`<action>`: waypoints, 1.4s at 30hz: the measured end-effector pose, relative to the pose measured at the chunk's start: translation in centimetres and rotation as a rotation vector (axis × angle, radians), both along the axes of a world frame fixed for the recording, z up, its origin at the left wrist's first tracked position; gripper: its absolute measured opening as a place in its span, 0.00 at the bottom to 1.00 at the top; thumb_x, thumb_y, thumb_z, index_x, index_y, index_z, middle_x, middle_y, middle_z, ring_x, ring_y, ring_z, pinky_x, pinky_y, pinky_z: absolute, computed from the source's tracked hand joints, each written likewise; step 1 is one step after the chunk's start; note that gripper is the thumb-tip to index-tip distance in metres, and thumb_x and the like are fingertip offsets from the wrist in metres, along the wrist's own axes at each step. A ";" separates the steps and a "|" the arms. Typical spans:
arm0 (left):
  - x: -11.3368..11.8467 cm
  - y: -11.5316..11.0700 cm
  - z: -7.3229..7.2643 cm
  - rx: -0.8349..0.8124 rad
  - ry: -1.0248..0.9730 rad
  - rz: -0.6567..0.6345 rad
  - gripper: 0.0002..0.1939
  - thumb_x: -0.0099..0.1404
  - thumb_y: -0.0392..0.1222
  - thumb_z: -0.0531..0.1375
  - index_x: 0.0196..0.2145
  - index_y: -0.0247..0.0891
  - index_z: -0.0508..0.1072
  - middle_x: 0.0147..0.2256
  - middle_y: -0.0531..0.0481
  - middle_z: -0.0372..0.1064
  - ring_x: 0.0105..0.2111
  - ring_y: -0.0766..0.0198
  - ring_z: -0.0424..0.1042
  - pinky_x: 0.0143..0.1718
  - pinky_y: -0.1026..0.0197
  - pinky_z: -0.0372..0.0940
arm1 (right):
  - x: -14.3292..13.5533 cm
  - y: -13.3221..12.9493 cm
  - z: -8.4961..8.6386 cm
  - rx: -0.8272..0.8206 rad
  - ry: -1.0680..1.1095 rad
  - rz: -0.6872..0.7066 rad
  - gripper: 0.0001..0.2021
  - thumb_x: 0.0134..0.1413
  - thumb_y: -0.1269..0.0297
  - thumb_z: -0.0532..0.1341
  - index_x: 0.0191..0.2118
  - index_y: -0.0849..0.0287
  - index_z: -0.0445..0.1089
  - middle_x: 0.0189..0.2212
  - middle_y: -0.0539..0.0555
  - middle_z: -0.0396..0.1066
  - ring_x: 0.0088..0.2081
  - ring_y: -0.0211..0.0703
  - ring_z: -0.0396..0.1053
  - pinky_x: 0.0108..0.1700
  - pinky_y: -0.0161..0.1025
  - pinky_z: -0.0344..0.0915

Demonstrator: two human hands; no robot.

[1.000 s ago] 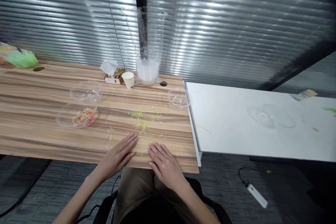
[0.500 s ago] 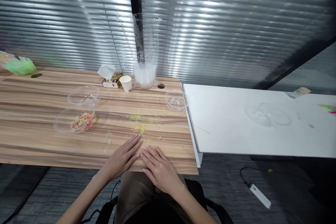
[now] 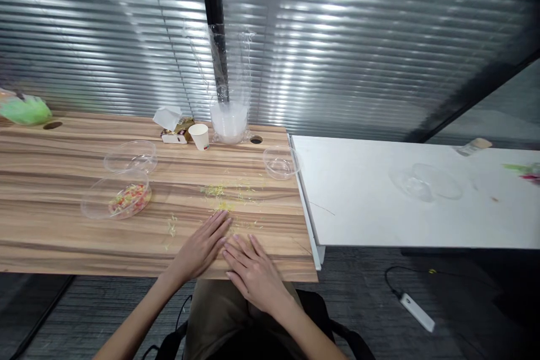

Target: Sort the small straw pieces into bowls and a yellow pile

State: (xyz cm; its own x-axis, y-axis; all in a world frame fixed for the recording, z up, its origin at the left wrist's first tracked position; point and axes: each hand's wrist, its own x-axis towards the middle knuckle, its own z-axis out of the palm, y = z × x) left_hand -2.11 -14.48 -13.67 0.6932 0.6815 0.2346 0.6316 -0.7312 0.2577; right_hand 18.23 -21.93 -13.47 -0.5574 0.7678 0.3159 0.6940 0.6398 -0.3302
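Note:
My left hand (image 3: 203, 244) lies flat on the wooden table (image 3: 54, 242), fingers stretched out, with its tips at the edge of scattered yellow-green shreds (image 3: 216, 190). Beside it, my right hand (image 3: 254, 271) rests palm down near the table's front edge, fingers slightly spread. Neither hand shows anything held; what lies under the palms is hidden. A smaller patch of pale shreds (image 3: 171, 225) is left of my left hand. Further left, a transparent plastic bowl (image 3: 93, 202) contains small red, yellow and green pieces (image 3: 130, 198).
Two more see-through bowls stand behind, one at left (image 3: 116, 158) and one at right (image 3: 282, 166). A tissue pack (image 3: 172, 130), a paper cup (image 3: 199, 136) and bagged white bowls (image 3: 230, 121) line the back. A white table (image 3: 358, 191) adjoins on the right.
My left hand has slid slightly forward toward the yellow shreds. My right hand stays nearly in place. The whole view has shifted a little.

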 end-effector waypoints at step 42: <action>-7.3 -3.9 0.1 0.139 -0.030 0.144 0.31 0.73 0.45 0.47 0.68 0.38 0.37 0.64 0.39 0.48 0.63 0.53 0.51 0.61 0.46 0.54 | -6.7 3.4 -0.1 -0.006 -0.121 0.044 0.31 0.68 0.52 0.45 0.63 0.76 0.53 0.64 0.67 0.48 0.67 0.51 0.42 0.67 0.48 0.48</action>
State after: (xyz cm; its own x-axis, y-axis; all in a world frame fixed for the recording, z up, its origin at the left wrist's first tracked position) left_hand -9.42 -18.41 -13.53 0.5820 0.7328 0.3524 0.7259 -0.6635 0.1809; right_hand 11.56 -18.53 -13.61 -0.6242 0.7436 0.2397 0.7005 0.6685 -0.2497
